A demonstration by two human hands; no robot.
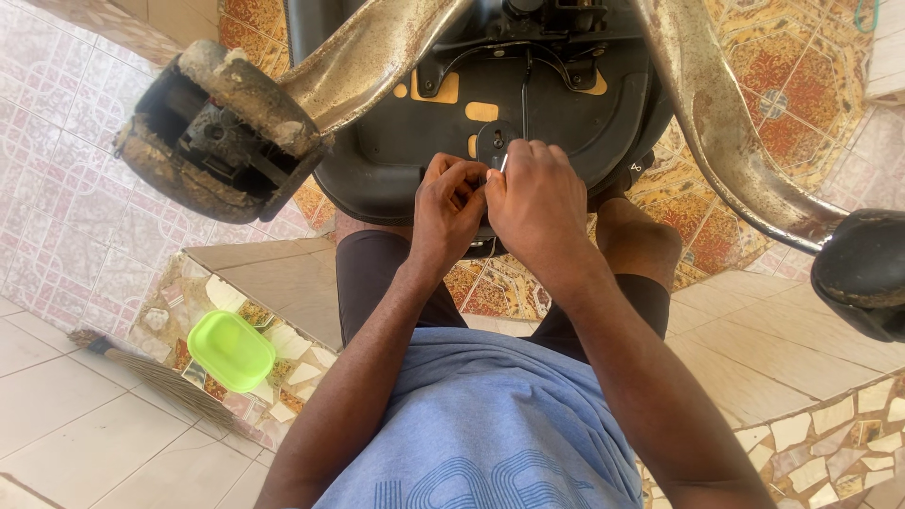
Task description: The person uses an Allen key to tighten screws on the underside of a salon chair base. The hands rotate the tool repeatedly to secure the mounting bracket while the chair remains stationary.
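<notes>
An overturned office chair lies in front of me, its black seat underside (pixel 415 141) facing up. Two worn metal base legs (pixel 377 47) spread left and right, each ending in a dirty caster (pixel 212 132). My left hand (pixel 448 207) and my right hand (pixel 533 203) are pressed together at the near edge of the seat. The right hand's fingers pinch a small thin metal piece (pixel 503 163) beside a round black fitting (pixel 495 139). The left hand's fingers are curled against the same spot; what they hold is hidden.
A lime-green plastic lid or tub (pixel 231 351) rests on a mosaic-tiled step (pixel 283 273) at lower left. A straw broom (pixel 141 372) lies on the pale tile floor beside it. Another dark caster (pixel 863 273) sits at the right edge. Patterned orange tiles lie beyond.
</notes>
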